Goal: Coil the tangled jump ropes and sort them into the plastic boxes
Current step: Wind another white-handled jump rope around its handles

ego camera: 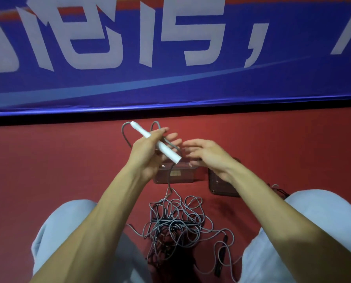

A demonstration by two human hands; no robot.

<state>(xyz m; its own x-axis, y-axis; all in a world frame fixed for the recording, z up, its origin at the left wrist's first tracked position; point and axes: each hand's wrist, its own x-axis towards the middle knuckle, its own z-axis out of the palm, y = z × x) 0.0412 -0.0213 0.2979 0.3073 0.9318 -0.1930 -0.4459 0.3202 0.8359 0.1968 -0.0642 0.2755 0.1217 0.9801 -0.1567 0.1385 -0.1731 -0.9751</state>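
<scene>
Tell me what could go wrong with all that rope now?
1. The thin grey cord runs from the white plastic handle in the left hand down into the tangled heap of grey ropes; pulling might tighten knots.
2. That cord hangs across the clear plastic box, so it could snag or drag it.

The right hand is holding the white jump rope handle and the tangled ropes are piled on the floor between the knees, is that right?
Not quite. The head view shows the left hand holding the white handle; the right hand is open and holds nothing. The tangled ropes do lie piled on the floor between the knees.
</scene>
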